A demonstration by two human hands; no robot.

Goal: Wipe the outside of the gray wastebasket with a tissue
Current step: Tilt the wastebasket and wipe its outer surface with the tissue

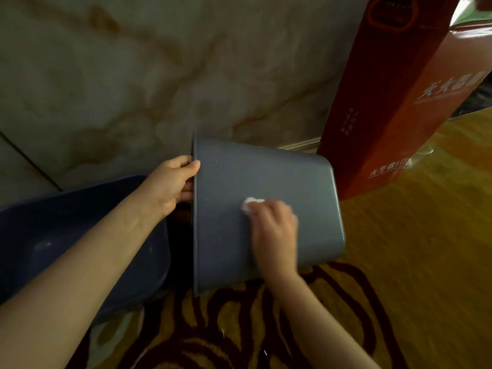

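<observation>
The gray wastebasket (255, 179) lies on its side in the middle of the view, its open mouth to the left and its base to the right. My left hand (173, 182) grips the rim, thumb on the outer wall and fingers inside the mouth. My right hand (274, 230) holds a small crumpled white tissue (250, 203) and presses it against the upper side wall. Most of the tissue is hidden under my fingers.
A dark blue plastic basin (66, 235) sits at the left under my left forearm. A tall red carton (394, 107) stands at the right against the marbled wall (133, 75). A patterned rug (239, 328) covers the floor below, with wooden floor (426, 235) to the right.
</observation>
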